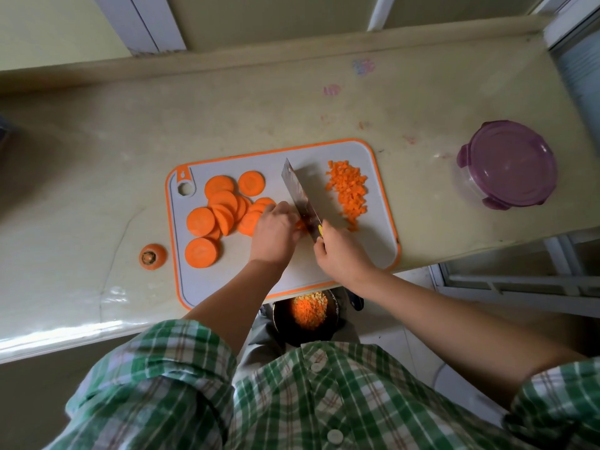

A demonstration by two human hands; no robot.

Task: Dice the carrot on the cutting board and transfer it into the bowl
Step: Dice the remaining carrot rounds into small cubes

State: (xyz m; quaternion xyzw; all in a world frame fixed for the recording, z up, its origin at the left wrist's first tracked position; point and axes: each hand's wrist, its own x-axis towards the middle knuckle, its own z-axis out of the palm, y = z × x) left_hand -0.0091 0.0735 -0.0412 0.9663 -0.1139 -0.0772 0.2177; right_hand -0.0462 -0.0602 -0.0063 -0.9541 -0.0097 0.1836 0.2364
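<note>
- Pale beige stone worktop [97, 157] is running along a window wall, and it is carrying a grey plastic cutting board with an orange rim [227, 280], whose near corner is overhanging the worktop's front edge.
- Judging by the layout, the task is sitting somewhere past the middle. A heap of small orange carrot dice [349, 190] is lying on the board just beyond the right hand [341, 251], towards its outer side.
- More diced carrot [308, 311] is already filling the dark round bowl [280, 323], which is waiting below the worktop edge, underneath both wrists.
- What is left looks like a fair share: several thick round carrot slices [224, 206] are lying overlapped and uncut at the outer side of the left hand [274, 232], and the heap on the board is not yet in the bowl.
- The left hand is curling its fingers down over a small orange carrot piece [300, 225], pinning it against the board right beside the blade.
- The right hand is wrapping closed around the handle of a broad steel cleaver [298, 196]. The blade is slanting away from that hand, with its edge coming down next to the left fingertips.
- A cut-off carrot top [152, 256] is resting on the worktop well out to the left of the left hand, off the board.
- A round container with a purple clip lid [513, 164] is standing far out beyond the right hand.
</note>
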